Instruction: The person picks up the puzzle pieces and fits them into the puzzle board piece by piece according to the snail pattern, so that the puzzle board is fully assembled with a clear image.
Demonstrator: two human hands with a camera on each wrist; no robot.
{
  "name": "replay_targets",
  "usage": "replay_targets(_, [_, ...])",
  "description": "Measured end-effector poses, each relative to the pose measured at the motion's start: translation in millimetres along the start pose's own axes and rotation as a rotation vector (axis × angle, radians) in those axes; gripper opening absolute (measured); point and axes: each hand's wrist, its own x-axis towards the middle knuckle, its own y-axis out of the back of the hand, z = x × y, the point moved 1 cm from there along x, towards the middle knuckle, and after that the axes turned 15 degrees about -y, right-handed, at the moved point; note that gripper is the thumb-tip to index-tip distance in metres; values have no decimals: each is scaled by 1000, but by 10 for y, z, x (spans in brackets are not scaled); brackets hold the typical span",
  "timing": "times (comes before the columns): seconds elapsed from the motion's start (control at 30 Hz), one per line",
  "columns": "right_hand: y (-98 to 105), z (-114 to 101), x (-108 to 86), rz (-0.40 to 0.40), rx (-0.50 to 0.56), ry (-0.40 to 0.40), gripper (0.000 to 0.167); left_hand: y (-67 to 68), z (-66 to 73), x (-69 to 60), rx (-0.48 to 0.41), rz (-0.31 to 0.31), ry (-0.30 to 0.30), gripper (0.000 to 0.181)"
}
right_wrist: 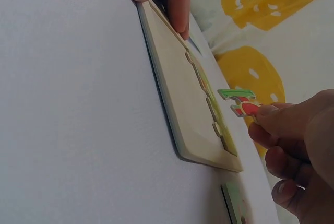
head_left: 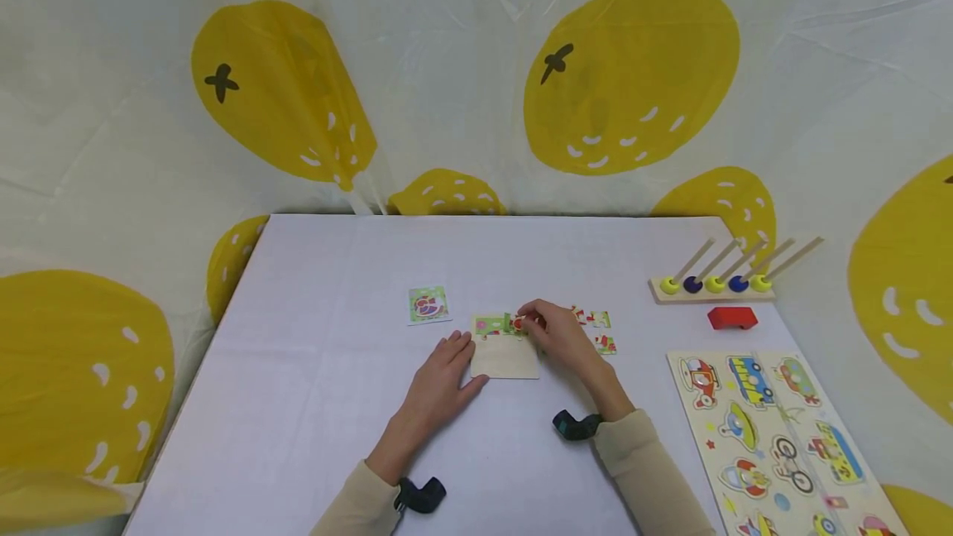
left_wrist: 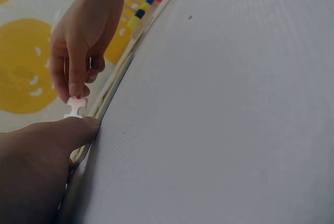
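A small wooden puzzle board (head_left: 505, 361) lies on the white table, bare wood over most of it, with colourful pieces (head_left: 487, 325) fitted along its far edge. My left hand (head_left: 441, 372) rests at the board's left side, fingers extended, its thumb touching the near corner (right_wrist: 146, 6). Between thumb and fingertips, my right hand (head_left: 560, 337) pinches a red and green jigsaw piece (right_wrist: 242, 99). That piece is held above the far right part of the board, apart from it in the right wrist view. Loose jigsaw pieces (head_left: 605, 344) lie to the right, partly hidden behind the right hand.
A square picture card (head_left: 428, 305) lies beyond my left hand. At the right stand a pegged wooden rack (head_left: 711, 296) with yellow and blue beads and a red block (head_left: 733, 318). Nearer is a large vehicle puzzle board (head_left: 774, 428). A fruit-patterned curtain (head_left: 447, 64) hangs behind the table.
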Motion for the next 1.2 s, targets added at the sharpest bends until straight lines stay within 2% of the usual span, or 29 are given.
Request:
replay_targets(0.27, [-118, -109, -23, -60, -14, 21, 16, -23, -15, -7, -1, 8, 2, 62])
replay_targets(0.5, [-242, -152, -43, -119, -2, -7, 15, -14, -11, -8, -10, -6, 14, 63])
replay_targets(0.6, [-297, -155, -44, -130, -8, 6, 15, -14, -10, -11, -13, -11, 19, 63])
replay_targets(0.77, [-357, -197, -62, -127, -28, 34, 16, -30, -21, -14, -16, -3, 16, 62])
replay_targets(1.2, [-385, -231, -80, -98, -87, 39, 23, -13, -14, -2, -14, 22, 1, 62])
